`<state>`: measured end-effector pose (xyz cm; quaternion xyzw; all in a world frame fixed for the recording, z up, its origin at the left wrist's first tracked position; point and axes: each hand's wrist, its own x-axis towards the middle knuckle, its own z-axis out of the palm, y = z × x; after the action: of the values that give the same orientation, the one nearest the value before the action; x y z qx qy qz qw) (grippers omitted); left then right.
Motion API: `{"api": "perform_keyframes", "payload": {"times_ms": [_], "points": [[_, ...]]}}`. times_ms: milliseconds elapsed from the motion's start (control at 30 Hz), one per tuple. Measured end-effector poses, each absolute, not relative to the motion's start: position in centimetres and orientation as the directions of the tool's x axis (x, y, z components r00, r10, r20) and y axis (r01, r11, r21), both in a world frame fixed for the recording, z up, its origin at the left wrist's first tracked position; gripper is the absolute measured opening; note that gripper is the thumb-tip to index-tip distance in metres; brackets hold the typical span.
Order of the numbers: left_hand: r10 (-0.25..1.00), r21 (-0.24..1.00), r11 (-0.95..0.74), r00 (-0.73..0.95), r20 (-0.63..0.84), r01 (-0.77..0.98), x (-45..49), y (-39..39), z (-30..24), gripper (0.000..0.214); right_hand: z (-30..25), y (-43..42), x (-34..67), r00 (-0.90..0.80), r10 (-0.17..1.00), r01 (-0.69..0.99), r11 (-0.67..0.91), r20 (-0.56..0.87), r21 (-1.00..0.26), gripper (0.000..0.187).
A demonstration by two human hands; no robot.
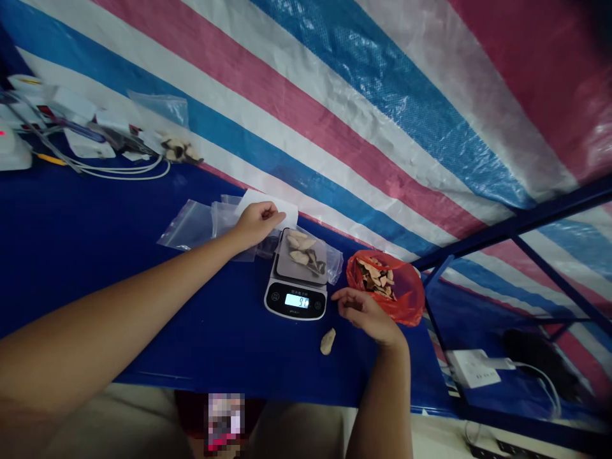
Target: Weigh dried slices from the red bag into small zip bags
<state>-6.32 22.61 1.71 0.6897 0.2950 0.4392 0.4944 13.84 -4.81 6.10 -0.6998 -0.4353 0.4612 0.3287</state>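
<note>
A small digital scale (pixel 296 298) stands on the blue table with several pale dried slices (pixel 302 250) on its platform and a lit display. My left hand (pixel 257 222) reaches to the stack of clear zip bags (pixel 201 224) just behind the scale, fingers curled on a white sheet (pixel 287 209). My right hand (pixel 364 312) rests on the table to the right of the scale, fingers loosely apart and holding nothing. Next to it sits a red plastic bag (pixel 406 296) holding more dried slices. One loose slice (pixel 327 341) lies on the table in front of the scale.
Chargers, white cables (pixel 119 169) and a small pile of slices (pixel 179 150) lie at the far left of the table. A striped tarp (pixel 363 108) hangs behind. A white power strip (pixel 473 367) sits on a lower blue surface at right, past the table edge.
</note>
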Motion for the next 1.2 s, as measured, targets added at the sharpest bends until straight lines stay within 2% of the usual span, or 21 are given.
{"api": "perform_keyframes", "payload": {"times_ms": [100,233,300,367,500,633,733,900,1067,1200], "points": [[0.843,0.938,-0.345,0.434,0.319,-0.019,-6.3,22.7,1.6,0.034,6.7,-6.3,13.3,0.209,0.922,0.362,-0.383,-0.327,-0.850,0.029],[0.847,0.941,-0.337,0.434,0.307,-0.009,-6.3,22.7,1.6,0.035,5.9,-9.1,9.7,0.428,0.881,0.506,-0.419,-0.202,-0.754,0.038],[0.850,0.944,-0.330,0.435,0.298,-0.003,-6.3,22.7,1.7,0.035,5.0,-10.0,7.8,0.500,0.855,0.578,-0.448,-0.138,-0.682,0.028],[0.854,0.946,-0.325,0.430,0.293,0.001,-6.4,22.6,1.7,0.035,4.1,-10.5,6.8,0.530,0.842,0.592,-0.450,-0.097,-0.669,0.021],[0.846,0.939,-0.344,0.429,0.315,-0.013,-6.4,22.6,1.7,0.034,3.9,-11.0,7.7,0.640,0.765,0.469,-0.462,-0.070,-0.753,0.038],[0.839,0.934,-0.357,0.436,0.326,-0.011,-6.4,22.6,1.9,0.035,5.6,-10.3,10.5,0.759,0.648,0.394,-0.376,0.066,-0.839,0.048],[0.831,0.935,-0.356,0.453,0.322,-0.012,-6.3,22.4,2.1,0.035,6.3,-7.9,12.4,0.724,0.684,0.350,-0.252,0.090,-0.902,0.048],[0.791,0.932,-0.361,0.523,0.319,-0.022,-6.4,21.7,2.3,0.034,5.1,-2.7,14.0,0.664,0.748,0.144,-0.161,-0.025,-0.976,0.050],[0.758,0.924,-0.382,0.559,0.336,-0.038,-6.3,21.5,2.1,0.035,3.7,-0.7,13.9,0.689,0.720,0.163,-0.041,0.084,-0.986,0.043],[0.746,0.923,-0.382,0.573,0.341,-0.052,-6.2,21.6,1.6,0.035,3.2,-0.2,13.3,0.736,0.670,0.148,-0.021,0.096,-0.989,0.047]]}}
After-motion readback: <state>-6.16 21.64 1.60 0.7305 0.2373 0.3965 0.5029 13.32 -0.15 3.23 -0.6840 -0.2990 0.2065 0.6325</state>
